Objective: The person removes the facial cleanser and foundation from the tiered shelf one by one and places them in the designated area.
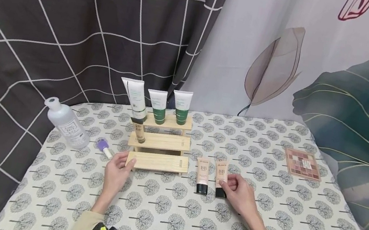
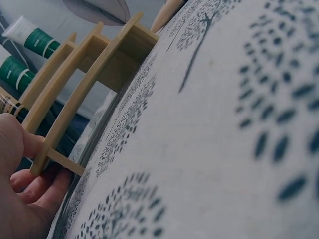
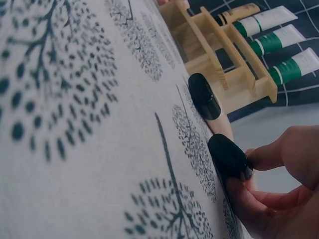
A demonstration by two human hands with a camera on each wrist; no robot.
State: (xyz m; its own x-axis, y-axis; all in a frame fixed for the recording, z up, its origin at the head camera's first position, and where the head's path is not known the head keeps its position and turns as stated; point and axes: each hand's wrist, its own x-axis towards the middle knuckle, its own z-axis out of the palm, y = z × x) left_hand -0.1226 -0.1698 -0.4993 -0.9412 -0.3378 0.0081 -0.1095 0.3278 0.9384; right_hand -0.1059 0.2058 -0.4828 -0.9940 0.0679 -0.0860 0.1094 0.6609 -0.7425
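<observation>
My left hand [image 1: 116, 172] grips the left end of the lowest step of a three-tier wooden display rack [image 1: 157, 162], thumb on top and fingers below. On its top step stand a white tube [image 1: 136, 99] and two white-and-green tubes [image 1: 160, 107] [image 1: 182, 108]. The middle step holds a small beige tube with a dark cap [image 1: 140, 132]. To the right of the rack, my right hand [image 1: 238, 194] pinches a BB cream tube [image 1: 221, 172] near its black cap [image 3: 228, 155]. Another BB cream tube [image 1: 203, 170] lies just left of it on the cloth.
A pale pump-less bottle [image 1: 68, 127] leans at the left, near a small purple-and-white item [image 1: 103, 146]. An eyeshadow palette [image 1: 302, 164] lies at the right. A tree-patterned cloth [image 1: 168, 217] covers the table; a dark checked curtain [image 1: 75, 25] hangs behind.
</observation>
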